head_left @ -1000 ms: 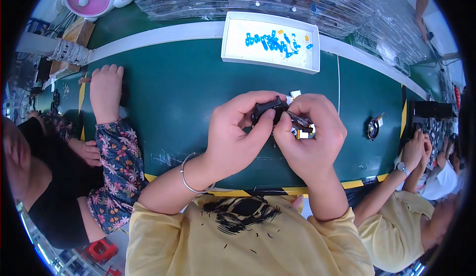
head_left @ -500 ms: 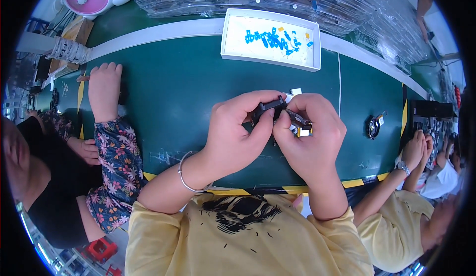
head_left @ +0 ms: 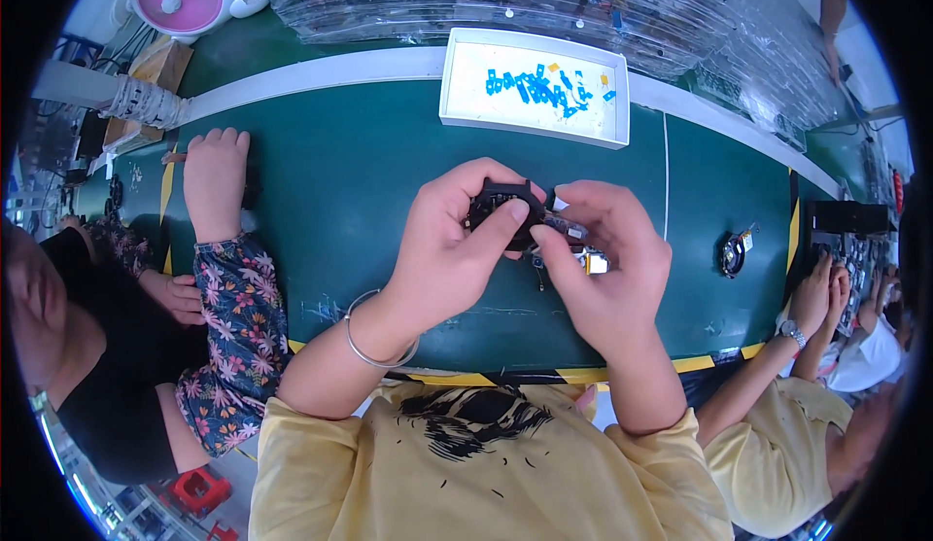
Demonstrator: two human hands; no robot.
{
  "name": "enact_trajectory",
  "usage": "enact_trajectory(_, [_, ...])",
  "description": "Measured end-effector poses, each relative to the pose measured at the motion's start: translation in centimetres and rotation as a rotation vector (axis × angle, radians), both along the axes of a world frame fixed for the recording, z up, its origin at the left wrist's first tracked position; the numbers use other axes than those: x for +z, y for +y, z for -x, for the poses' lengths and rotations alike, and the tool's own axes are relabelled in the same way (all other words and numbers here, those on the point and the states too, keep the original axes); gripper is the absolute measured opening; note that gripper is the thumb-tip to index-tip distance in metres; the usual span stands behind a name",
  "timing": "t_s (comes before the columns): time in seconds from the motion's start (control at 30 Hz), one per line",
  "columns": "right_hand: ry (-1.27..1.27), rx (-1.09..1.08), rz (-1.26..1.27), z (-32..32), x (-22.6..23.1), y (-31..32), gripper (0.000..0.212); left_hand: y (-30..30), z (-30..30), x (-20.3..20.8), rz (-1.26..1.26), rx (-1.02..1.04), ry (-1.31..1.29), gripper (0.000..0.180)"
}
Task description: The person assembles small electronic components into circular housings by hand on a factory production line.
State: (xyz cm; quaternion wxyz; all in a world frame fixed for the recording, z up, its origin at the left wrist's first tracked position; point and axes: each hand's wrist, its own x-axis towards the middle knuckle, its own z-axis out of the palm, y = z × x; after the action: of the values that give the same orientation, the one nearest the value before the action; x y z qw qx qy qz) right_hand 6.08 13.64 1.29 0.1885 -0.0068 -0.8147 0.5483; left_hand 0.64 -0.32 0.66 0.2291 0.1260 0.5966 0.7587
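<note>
My left hand (head_left: pixel 449 240), a metal bangle (head_left: pixel 362 332) at its wrist, grips a black plastic housing (head_left: pixel 505 197) between thumb and fingers over the table. The housing's inner side faces up. Close on its right, my right hand (head_left: pixel 614 261) has thumb and forefinger either side of a small dark circuit board (head_left: pixel 566 227) with a pale label. How firmly they grip the board is hard to see. A silver-and-yellow piece (head_left: pixel 595 262) shows beneath the right fingers, partly hidden.
Beyond my hands, a white box (head_left: pixel 466 118) holds several small blue pieces (head_left: pixel 535 86). Another round black housing (head_left: pixel 731 252) lies to the right. Clear plastic trays (head_left: pixel 408 1) are stacked at the back. Co-workers sit on both sides; one hand (head_left: pixel 216 176) rests at left.
The black housing has turned so its inner side shows. My right thumb and forefinger have spread from their pinch and drawn slightly apart from my left hand.
</note>
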Motion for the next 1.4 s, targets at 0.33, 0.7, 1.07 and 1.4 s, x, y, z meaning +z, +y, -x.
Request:
enact_trajectory(0.33, [-0.441,0.253,0.716,1.1,0.1,2.3,0.015,-0.3,1.0,0.1,-0.119,-0.017,-0.33,0.015])
enact_trajectory(0.7, [-0.352,0.24,0.658,0.6,0.1,1.9,0.014,-0.5,0.5,0.2,-0.081,0.01,-0.188,0.015])
enact_trajectory(1.07, [-0.261,0.169,0.772,0.7,0.6,2.9,0.018,-0.3,1.3,0.5,-0.188,-0.075,-0.474,0.015])
enact_trajectory(1.4, [0.086,-0.049,-0.102,-0.7,1.2,0.6,0.015,0.1,-0.6,0.3,0.197,-0.091,0.259,0.018])
